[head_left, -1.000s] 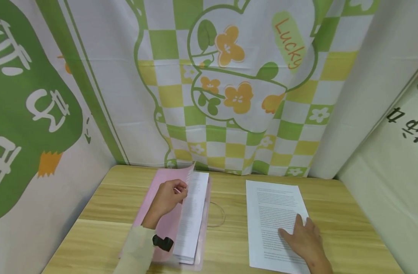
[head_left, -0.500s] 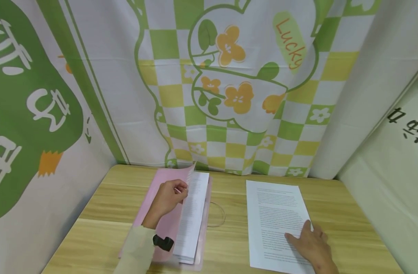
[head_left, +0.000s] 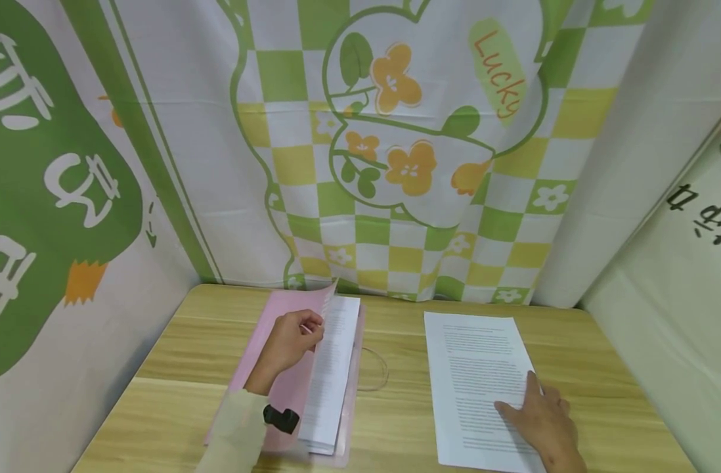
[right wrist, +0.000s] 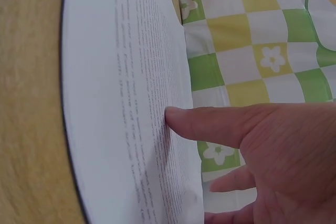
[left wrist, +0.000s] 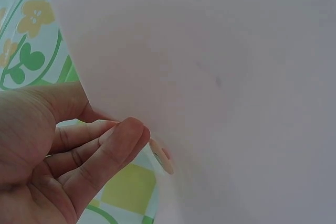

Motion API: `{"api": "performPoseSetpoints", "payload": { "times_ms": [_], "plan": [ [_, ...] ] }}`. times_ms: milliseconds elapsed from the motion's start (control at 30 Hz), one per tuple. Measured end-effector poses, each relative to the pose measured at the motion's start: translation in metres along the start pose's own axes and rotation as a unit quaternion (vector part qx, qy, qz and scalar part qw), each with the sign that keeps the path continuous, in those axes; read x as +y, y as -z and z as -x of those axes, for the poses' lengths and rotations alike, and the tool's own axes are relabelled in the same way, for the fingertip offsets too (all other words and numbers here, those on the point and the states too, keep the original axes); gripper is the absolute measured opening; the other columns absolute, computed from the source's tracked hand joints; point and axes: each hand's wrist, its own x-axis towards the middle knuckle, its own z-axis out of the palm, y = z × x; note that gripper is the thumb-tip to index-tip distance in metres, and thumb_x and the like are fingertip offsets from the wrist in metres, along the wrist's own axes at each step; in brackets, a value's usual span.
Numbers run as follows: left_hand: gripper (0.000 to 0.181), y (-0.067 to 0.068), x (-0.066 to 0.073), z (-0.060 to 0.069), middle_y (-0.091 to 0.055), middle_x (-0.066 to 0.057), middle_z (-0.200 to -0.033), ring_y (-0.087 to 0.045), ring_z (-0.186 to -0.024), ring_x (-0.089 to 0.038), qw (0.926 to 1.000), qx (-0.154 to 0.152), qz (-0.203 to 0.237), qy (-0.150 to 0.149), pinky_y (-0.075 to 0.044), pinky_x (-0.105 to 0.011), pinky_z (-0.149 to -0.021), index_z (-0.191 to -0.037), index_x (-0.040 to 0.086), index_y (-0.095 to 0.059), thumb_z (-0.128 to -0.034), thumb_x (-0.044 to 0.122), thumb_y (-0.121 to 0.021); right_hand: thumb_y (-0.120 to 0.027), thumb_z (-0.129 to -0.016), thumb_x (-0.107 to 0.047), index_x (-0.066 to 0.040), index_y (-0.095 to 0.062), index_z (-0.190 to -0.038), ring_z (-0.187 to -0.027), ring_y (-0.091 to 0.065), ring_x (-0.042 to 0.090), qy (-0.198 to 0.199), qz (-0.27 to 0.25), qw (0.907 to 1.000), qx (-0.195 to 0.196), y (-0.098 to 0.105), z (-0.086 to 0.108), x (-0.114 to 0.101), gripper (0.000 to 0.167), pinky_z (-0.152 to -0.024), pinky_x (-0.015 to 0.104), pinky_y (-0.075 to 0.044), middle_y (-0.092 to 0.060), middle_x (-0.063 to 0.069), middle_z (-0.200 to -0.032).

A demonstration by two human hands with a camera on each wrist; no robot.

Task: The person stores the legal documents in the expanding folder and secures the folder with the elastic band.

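Observation:
My left hand (head_left: pixel 293 338) pinches the free edge of the pink folder cover (left wrist: pixel 199 77) between thumb and fingers. The cover of this folder stands half raised, leaning left. Under it lies a stack of printed sheets (head_left: pixel 331 374). A small round button (left wrist: pixel 161 156) shows on the cover beside my fingertips. On the right, a printed sheet of paper (head_left: pixel 479 387) lies on the table. My right hand (head_left: pixel 540 417) is at its right edge, the straight thumb (right wrist: pixel 205 124) touching the print. The other fingers are spread along the sheet's edge; some tips are hidden.
A thin loop of cord (head_left: pixel 375 371) extends from the folder's right side onto the wooden table (head_left: pixel 396 420). A green, white and yellow patterned cloth (head_left: pixel 419 249) hangs behind the table's far edge. More printed cloth walls stand at both sides.
My right hand has slid right from the print to the sheet's right edge. The sheet has turned slightly, its lower end shifting right. My left hand and the raised cover stay put.

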Motion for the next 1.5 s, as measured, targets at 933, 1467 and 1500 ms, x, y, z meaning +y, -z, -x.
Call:
{"api": "performPoseSetpoints", "payload": {
  "times_ms": [933,1467,1500],
  "plan": [
    [0.009,0.001,0.002,0.002,-0.067,-0.002,-0.079,-0.065,-0.057,-0.014,1.0,-0.005,0.001,-0.006,-0.056,-0.03,-0.055,-0.099,-0.005,-0.071,-0.092,0.0,-0.069,-0.058,-0.092,-0.006,0.023,-0.028,-0.146,-0.132,-0.03,0.067,0.062,-0.075,0.9951,0.016,0.006,-0.008,0.015,0.068,-0.108,0.072,-0.027,-0.029,0.053,-0.141],
    [0.006,-0.001,-0.001,0.001,-0.067,-0.003,-0.079,-0.065,-0.057,-0.015,0.9999,0.002,0.011,-0.001,-0.056,-0.03,-0.055,-0.096,-0.002,-0.072,-0.0915,0.0,-0.069,-0.058,-0.099,-0.009,0.008,-0.006,-0.159,-0.099,-0.063,0.033,0.043,-0.221,0.9742,-0.014,0.005,-0.011,0.023,0.081,-0.074,0.035,-0.05,-0.048,0.041,-0.13],
    [0.005,-0.001,-0.001,0.001,-0.067,-0.003,-0.078,-0.065,-0.057,-0.015,0.9999,0.002,0.011,0.0,-0.056,-0.03,-0.055,-0.096,-0.002,-0.072,-0.0914,0.0,-0.069,-0.057,-0.1,-0.01,0.009,-0.003,-0.158,-0.098,-0.064,0.033,0.041,-0.229,0.9723,-0.019,0.006,-0.011,0.023,0.082,-0.074,0.036,-0.051,-0.048,0.042,-0.131]
  ]
}}
